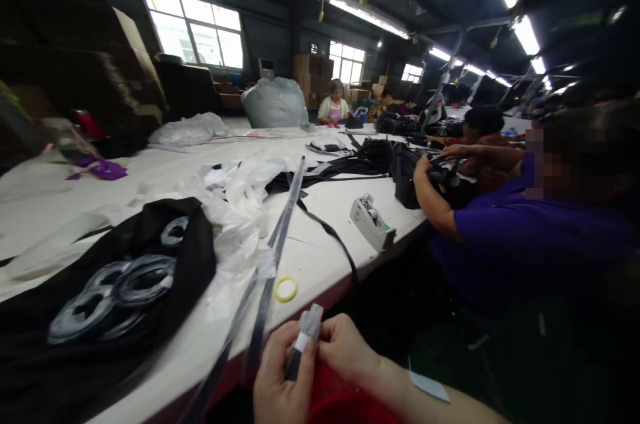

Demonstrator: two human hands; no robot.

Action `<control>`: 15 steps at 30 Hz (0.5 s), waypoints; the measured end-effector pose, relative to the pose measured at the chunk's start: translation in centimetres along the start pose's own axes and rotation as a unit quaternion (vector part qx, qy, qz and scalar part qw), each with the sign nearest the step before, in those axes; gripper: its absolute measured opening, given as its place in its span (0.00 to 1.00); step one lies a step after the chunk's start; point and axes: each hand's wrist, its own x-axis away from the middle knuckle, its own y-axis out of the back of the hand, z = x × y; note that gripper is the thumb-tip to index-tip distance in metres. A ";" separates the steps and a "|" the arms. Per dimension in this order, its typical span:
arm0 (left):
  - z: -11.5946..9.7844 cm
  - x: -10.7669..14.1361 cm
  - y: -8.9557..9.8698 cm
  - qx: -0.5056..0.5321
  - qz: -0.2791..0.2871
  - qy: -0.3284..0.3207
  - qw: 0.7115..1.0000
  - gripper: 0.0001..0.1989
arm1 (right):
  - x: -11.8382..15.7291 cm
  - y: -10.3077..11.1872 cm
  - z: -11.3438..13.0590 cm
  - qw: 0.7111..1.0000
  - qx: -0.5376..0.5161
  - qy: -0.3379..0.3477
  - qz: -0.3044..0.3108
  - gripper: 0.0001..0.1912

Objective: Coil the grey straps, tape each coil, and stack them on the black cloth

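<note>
My left hand [280, 371] is closed around the end of a dark strap in clear plastic [312, 321], with a white band [301, 342] across it. My right hand [347, 347] is closed with its fingertips pressed against the strap's other side; they are partly hidden there. Both hands are just off the table's front edge, over something red [335, 397]. Long plastic-covered dark straps [283, 231] run across the table and over its edge, left of my hands. A yellow-rimmed roll of tape [286, 289] lies near the edge. A pale patch [430, 386] sticks to my right forearm.
A black bag [195, 244] with coiled clear-wrapped rings stands at left on the white table [320, 264]. Crumpled white plastic [240, 204] lies beside it. A tape dispenser [373, 221] and black straps [350, 164] are farther off. A co-worker in purple [510, 231] sits at right.
</note>
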 end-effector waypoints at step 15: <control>3.1 -4.1 6.6 0.400 -0.146 0.338 0.839 0.16 | -0.9 2.9 -3.5 0.941 0.299 0.058 0.147 0.28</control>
